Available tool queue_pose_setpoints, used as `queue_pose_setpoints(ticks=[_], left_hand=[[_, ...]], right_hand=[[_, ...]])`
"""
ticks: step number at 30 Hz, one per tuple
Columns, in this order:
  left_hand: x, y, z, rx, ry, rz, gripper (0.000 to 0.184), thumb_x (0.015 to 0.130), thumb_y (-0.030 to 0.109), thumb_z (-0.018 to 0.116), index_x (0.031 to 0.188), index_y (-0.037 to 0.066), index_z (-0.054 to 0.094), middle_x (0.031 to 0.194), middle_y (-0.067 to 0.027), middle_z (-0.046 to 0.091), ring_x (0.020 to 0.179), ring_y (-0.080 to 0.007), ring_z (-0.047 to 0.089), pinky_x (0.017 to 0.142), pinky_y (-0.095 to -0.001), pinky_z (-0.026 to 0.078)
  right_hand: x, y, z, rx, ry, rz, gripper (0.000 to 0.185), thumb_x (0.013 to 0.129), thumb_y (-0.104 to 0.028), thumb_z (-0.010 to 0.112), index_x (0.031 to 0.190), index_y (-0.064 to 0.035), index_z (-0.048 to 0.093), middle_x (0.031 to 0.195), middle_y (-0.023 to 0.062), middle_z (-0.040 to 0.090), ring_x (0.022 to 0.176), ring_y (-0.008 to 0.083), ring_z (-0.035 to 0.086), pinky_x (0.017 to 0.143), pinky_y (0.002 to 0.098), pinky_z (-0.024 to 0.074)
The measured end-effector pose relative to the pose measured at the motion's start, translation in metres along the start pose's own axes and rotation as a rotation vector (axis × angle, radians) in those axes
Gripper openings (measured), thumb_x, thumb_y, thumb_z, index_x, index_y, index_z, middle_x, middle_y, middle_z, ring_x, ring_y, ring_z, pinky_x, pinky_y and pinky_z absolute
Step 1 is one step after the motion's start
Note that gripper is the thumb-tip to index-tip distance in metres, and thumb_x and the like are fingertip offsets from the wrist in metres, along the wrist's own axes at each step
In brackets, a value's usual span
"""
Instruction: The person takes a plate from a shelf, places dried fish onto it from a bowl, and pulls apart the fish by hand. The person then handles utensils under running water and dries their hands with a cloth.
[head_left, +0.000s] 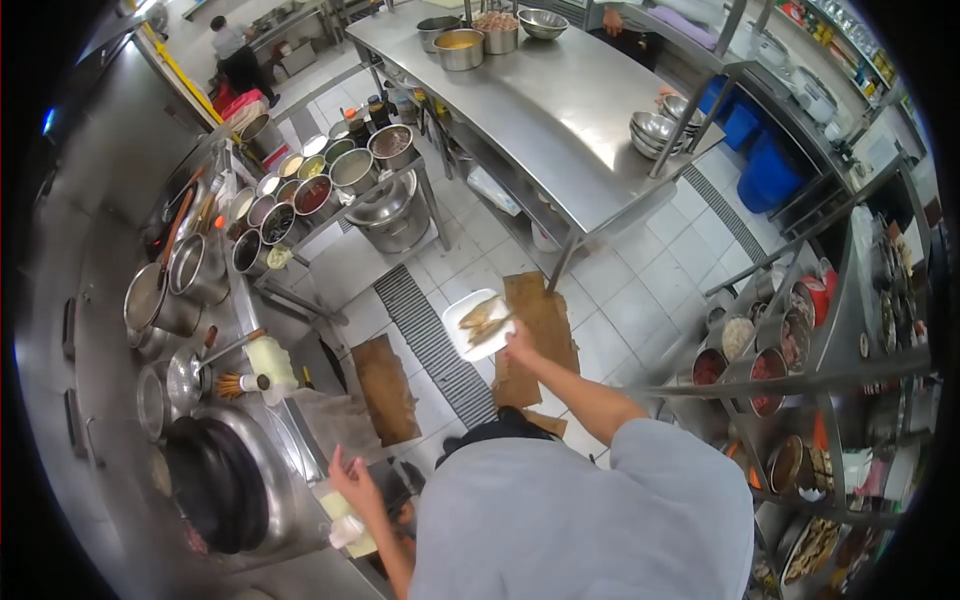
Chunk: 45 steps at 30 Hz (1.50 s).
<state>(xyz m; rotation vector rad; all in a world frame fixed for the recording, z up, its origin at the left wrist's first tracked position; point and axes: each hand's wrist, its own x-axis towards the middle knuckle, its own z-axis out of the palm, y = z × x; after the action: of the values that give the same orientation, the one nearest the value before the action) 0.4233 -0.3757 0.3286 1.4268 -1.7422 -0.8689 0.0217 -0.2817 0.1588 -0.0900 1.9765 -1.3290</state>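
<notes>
My right hand point(520, 343) is closed on the edge of a white plate point(451, 322), held out in front of me above the floor. Several brownish pieces that look like fish point(484, 322) lie on it. My left hand point(356, 482) is beside the stove front with its fingers apart and nothing in it. Close by are a pale folded cloth point(362, 546) and a white crumpled item point(346, 531). Left of that hand, a black wok point(214, 487) sits on the stove. A ladle point(184, 378) and a bamboo brush point(240, 384) lie behind the wok.
A steel table point(520, 95) stands ahead with pots and bowls. Sauce containers point(313, 195) crowd a stand at left. A drain grate point(430, 340) and cardboard point(540, 340) cover parts of the floor. Shelves with food tubs point(768, 375) stand at right. A person point(236, 60) is far off.
</notes>
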Motion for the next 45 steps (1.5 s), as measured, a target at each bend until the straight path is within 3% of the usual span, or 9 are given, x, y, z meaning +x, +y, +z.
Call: queue_pose_setpoints(ticks=[11, 16, 22, 26, 28, 32, 34, 40, 45], left_hand=[[0.149, 0.004, 0.093, -0.122, -0.197, 0.063, 0.051, 0.083, 0.0, 0.061, 0.132, 0.007, 0.049, 0.126, -0.0119, 0.047, 0.092, -0.0202, 0.058, 0.079, -0.0305, 0.05], [0.178, -0.043, 0.132, -0.158, -0.252, -0.111, 0.051, 0.084, 0.002, 0.06, 0.133, 0.007, 0.047, 0.126, -0.0114, 0.047, 0.093, -0.0199, 0.058, 0.077, -0.0306, 0.051], [0.191, -0.104, 0.139, -0.098, -0.379, -0.331, 0.052, 0.082, 0.003, 0.062, 0.132, 0.008, 0.048, 0.126, -0.0133, 0.048, 0.092, -0.0207, 0.06, 0.076, -0.0311, 0.05], [0.167, -0.208, 0.15, 0.051, -0.245, -0.215, 0.051, 0.082, 0.0, 0.061, 0.13, 0.008, 0.048, 0.117, -0.0113, 0.053, 0.087, -0.0195, 0.061, 0.066, -0.0286, 0.05], [0.155, -0.221, 0.148, -0.241, -0.238, -0.813, 0.051, 0.083, 0.003, 0.06, 0.131, 0.011, 0.046, 0.105, -0.0082, 0.056, 0.079, -0.0168, 0.059, 0.056, -0.0285, 0.047], [0.088, -0.301, 0.125, -0.218, -0.224, -1.179, 0.059, 0.08, 0.012, 0.061, 0.134, 0.014, 0.038, 0.09, -0.005, 0.055, 0.064, -0.0131, 0.053, 0.047, -0.0285, 0.043], [0.082, -0.256, 0.117, -0.214, -0.155, -1.269, 0.06, 0.08, 0.01, 0.061, 0.134, 0.014, 0.036, 0.089, -0.0045, 0.054, 0.06, -0.0127, 0.052, 0.045, -0.0281, 0.043], [0.052, -0.251, 0.141, -0.214, -0.169, -0.976, 0.056, 0.084, 0.017, 0.062, 0.133, 0.013, 0.035, 0.089, -0.0046, 0.054, 0.061, -0.0119, 0.052, 0.044, -0.0277, 0.043], [0.103, -0.22, 0.205, -0.281, -0.096, -1.091, 0.048, 0.091, 0.015, 0.058, 0.135, 0.016, 0.039, 0.109, -0.0054, 0.05, 0.08, -0.016, 0.058, 0.057, -0.0276, 0.048]], right_hand=[[0.071, 0.018, -0.065, 0.394, 0.234, 0.159, 0.031, 0.09, -0.003, 0.038, 0.118, -0.0118, 0.048, 0.081, 0.0057, 0.058, 0.056, 0.0117, 0.055, 0.048, 0.0303, 0.0539], [0.104, 0.007, -0.08, 0.416, 0.332, 0.367, 0.032, 0.09, -0.005, 0.039, 0.116, -0.0173, 0.053, 0.081, 0.0027, 0.059, 0.059, 0.012, 0.055, 0.061, 0.0357, 0.0553], [0.16, -0.014, -0.079, 0.421, 0.413, 0.446, 0.025, 0.094, -0.009, 0.039, 0.116, -0.0095, 0.052, 0.093, 0.0092, 0.062, 0.075, 0.0151, 0.059, 0.071, 0.0376, 0.055], [0.196, -0.033, -0.062, 0.58, 0.386, 0.442, 0.022, 0.096, -0.01, 0.038, 0.115, -0.0072, 0.05, 0.097, 0.0124, 0.062, 0.078, 0.0171, 0.059, 0.075, 0.0376, 0.0541], [0.218, -0.044, -0.051, 0.674, 0.374, 0.427, 0.022, 0.097, -0.01, 0.038, 0.115, -0.007, 0.049, 0.097, 0.0122, 0.062, 0.076, 0.0166, 0.058, 0.076, 0.0378, 0.0535], [0.261, -0.055, -0.04, 0.691, 0.362, 0.442, 0.021, 0.097, -0.011, 0.038, 0.115, -0.0084, 0.049, 0.096, 0.0116, 0.063, 0.075, 0.0164, 0.057, 0.075, 0.0378, 0.0533], [0.283, -0.057, -0.041, 0.751, 0.301, 0.448, 0.02, 0.097, -0.011, 0.039, 0.114, -0.01, 0.05, 0.096, 0.011, 0.063, 0.075, 0.0168, 0.057, 0.075, 0.0377, 0.0533], [0.32, -0.062, -0.048, 0.583, 0.412, 0.449, 0.02, 0.097, -0.009, 0.038, 0.116, -0.0119, 0.045, 0.095, 0.0093, 0.061, 0.073, 0.0157, 0.058, 0.074, 0.0402, 0.0537], [0.317, -0.082, -0.056, 0.438, 0.287, 0.481, 0.02, 0.095, -0.007, 0.039, 0.113, -0.0121, 0.047, 0.091, 0.0093, 0.062, 0.07, 0.0158, 0.058, 0.077, 0.0423, 0.0534]])
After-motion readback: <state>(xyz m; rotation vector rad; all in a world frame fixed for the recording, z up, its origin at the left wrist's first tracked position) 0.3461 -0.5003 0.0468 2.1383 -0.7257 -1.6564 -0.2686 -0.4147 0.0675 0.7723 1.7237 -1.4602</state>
